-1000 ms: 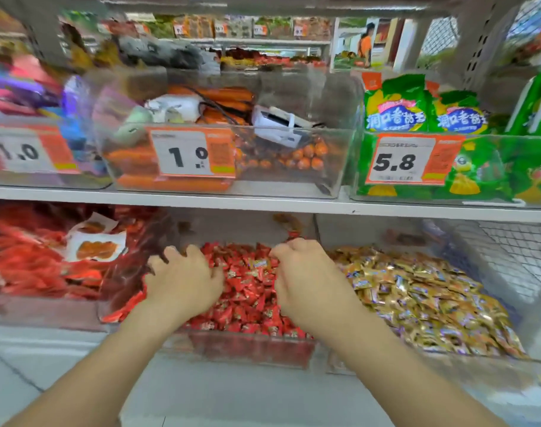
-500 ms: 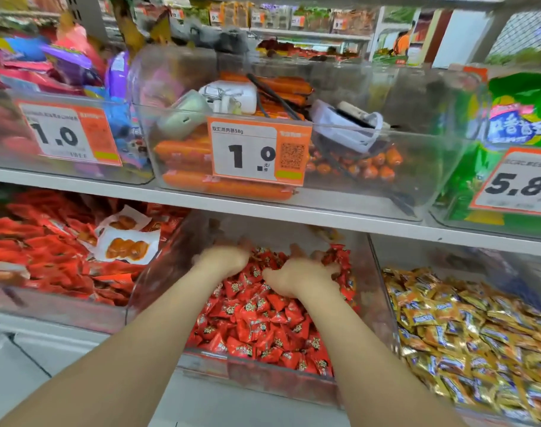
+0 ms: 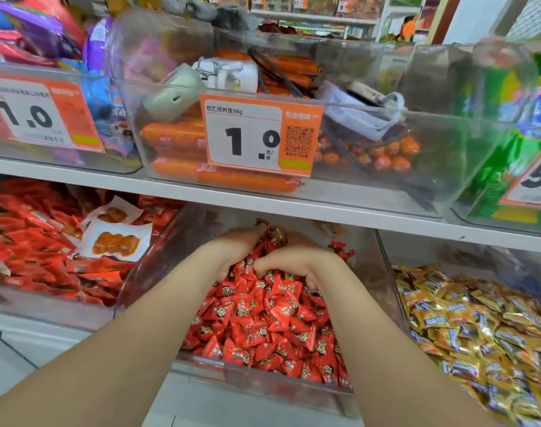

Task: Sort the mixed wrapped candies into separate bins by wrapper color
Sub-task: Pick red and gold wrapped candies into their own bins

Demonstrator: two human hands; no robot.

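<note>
Two grips, left hand [image 3: 235,245] and right hand [image 3: 293,261], curled round red candies [image 3: 263,318], bin [image 3: 263,384] rear.

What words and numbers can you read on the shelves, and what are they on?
"双汇鸡肉肠58g", "1.0", "元/根": middle price tag on the sausage bin.
"1.0": left price tag; its small print is blurred.
"5.": right price tag, cut off by the picture's edge.
Red candies and gold candies: wrapper print too small to read.
Green bag: label blurred and cut off.
</note>
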